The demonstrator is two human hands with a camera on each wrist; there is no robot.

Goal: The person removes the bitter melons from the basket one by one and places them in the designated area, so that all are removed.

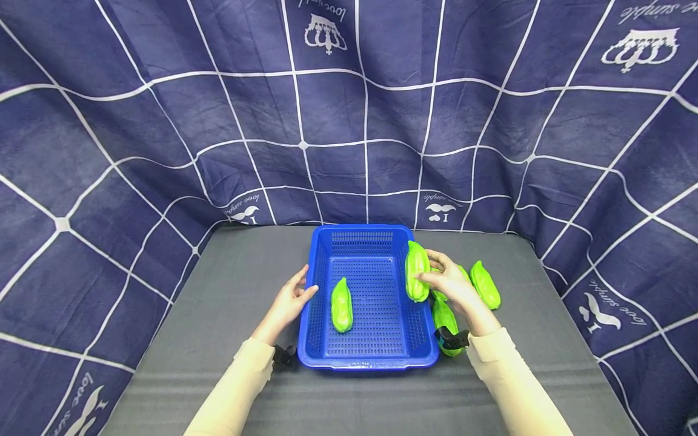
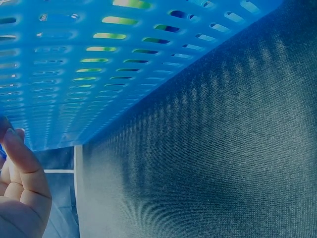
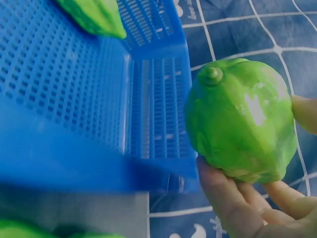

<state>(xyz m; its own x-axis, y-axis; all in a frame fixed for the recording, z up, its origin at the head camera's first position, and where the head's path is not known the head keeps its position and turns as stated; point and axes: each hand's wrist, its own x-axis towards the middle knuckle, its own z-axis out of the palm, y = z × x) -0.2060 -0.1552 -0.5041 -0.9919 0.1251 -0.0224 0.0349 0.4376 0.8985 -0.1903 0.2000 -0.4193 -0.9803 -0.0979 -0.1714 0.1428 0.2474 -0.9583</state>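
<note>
A blue plastic basket (image 1: 368,364) with slotted walls stands on the grey table. One glossy green ridged gourd (image 1: 342,309) lies on its floor, left of the middle. At the basket's left rim, my left hand (image 1: 289,301) holds the edge between thumb and fingers; the left wrist view shows only part of this grip. Over the right rim, my right hand (image 1: 449,281) grips another green gourd (image 3: 242,121), thumb on one side and fingers on the other. That gourd is raised off the table, its stem nub facing the right wrist camera.
More green gourds lie right of the basket: one stands apart (image 1: 485,286), another (image 1: 444,315) is near the basket wall, and others are partly hidden by the right hand. A dark blue curtain (image 1: 392,157) with white lines hangs behind the grey table (image 1: 234,272).
</note>
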